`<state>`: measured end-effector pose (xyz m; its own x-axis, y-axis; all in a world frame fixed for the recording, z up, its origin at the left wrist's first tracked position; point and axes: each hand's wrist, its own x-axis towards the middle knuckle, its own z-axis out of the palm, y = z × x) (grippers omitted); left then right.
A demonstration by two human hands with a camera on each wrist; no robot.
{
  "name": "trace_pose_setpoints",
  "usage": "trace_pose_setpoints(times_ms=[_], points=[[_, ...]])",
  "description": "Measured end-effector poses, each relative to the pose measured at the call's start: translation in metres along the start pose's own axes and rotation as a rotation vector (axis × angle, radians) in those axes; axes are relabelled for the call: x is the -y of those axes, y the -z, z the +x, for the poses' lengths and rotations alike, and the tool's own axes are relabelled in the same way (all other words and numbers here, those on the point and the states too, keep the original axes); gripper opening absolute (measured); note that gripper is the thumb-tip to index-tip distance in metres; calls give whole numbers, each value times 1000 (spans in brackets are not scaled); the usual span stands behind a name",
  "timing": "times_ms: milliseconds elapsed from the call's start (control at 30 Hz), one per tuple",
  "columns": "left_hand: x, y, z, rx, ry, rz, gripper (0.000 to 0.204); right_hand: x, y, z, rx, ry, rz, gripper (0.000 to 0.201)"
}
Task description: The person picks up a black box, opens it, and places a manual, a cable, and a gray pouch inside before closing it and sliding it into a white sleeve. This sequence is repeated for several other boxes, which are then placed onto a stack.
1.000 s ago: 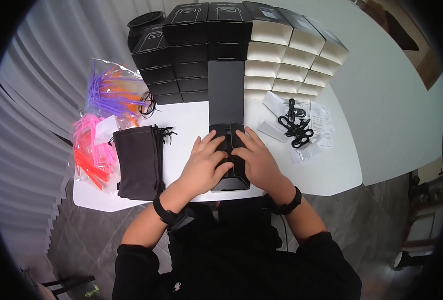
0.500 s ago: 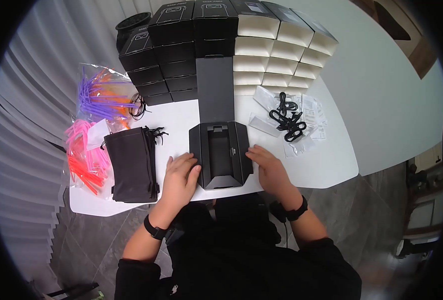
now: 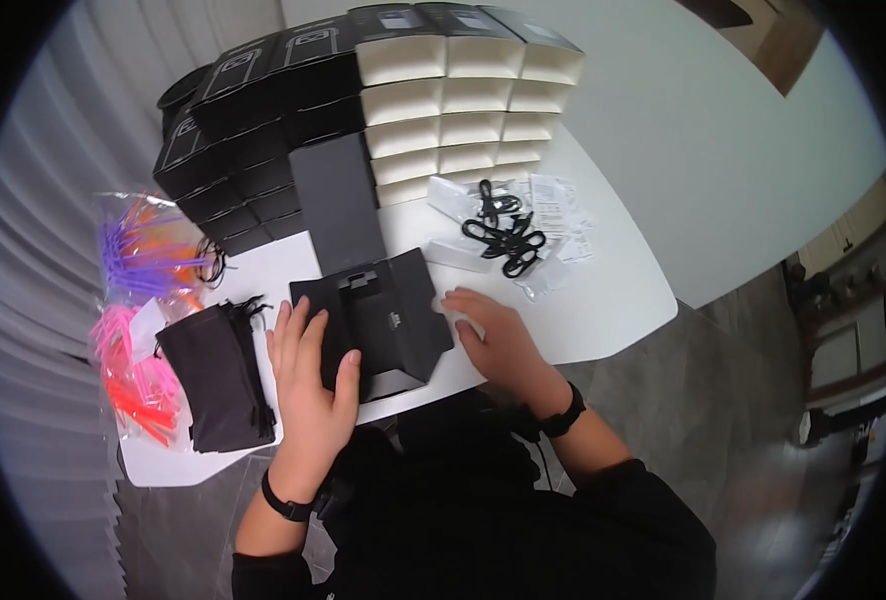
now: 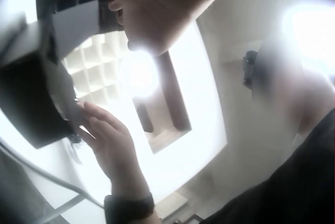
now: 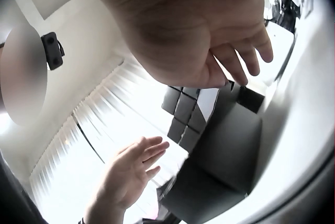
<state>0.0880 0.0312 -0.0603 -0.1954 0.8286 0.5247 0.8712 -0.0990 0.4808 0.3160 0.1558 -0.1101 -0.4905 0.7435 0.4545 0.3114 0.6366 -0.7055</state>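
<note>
White table, grey-tiled floor: left hand and right hand, fingers unclenched, flank a black box.

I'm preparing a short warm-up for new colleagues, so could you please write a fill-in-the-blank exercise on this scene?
1. The open box between the person's left hand and right hand is coloured ____.
2. From the person's side, the dark pouches lie to the left of the box, while the coiled cables lie to its ____.
3. The tabletop under these things is coloured ____.

Missing words: black; right; white.
</note>
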Motion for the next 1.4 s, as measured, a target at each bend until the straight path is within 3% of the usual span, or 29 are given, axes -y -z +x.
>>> trace_pose_setpoints(times_ms=[100,200,267,333,433,533,567,900,1000,1100,1200,1333,1400], points=[[-35,5,33,99,-84,-341,41,4,39,15,-142,-41,-2,25],[-58,-19,54,249,9,-676,37,-4,85,31,-233,-210,104,19],[-65,-48,57,382,160,-912,34,-36,110,49,-318,-329,241,17],[-83,-56,68,672,419,-957,31,-83,133,69,-329,-479,67,21],[-92,-97,66,759,452,-1197,26,-134,146,92,-181,-599,-378,41],[-100,-118,65,848,821,-1474,27,-178,134,99,-176,-662,-530,59],[-98,-124,65,876,868,-1541,26,-184,135,102,-124,-701,-502,66],[-82,-137,60,833,981,-1594,24,-199,119,120,-91,-758,-542,76],[-80,-137,58,837,973,-1606,23,-210,115,122,-62,-739,-564,71],[-77,-136,55,831,950,-1606,23,-224,112,115,-164,-603,-587,46],[-75,-129,53,833,936,-1618,21,-205,124,119,-37,-637,-443,27],[-73,-110,58,776,885,-1624,21,-169,145,121,-105,-556,-369,29],[-70,-93,65,680,816,-1590,21,-133,152,121,-166,-466,-191,25]])
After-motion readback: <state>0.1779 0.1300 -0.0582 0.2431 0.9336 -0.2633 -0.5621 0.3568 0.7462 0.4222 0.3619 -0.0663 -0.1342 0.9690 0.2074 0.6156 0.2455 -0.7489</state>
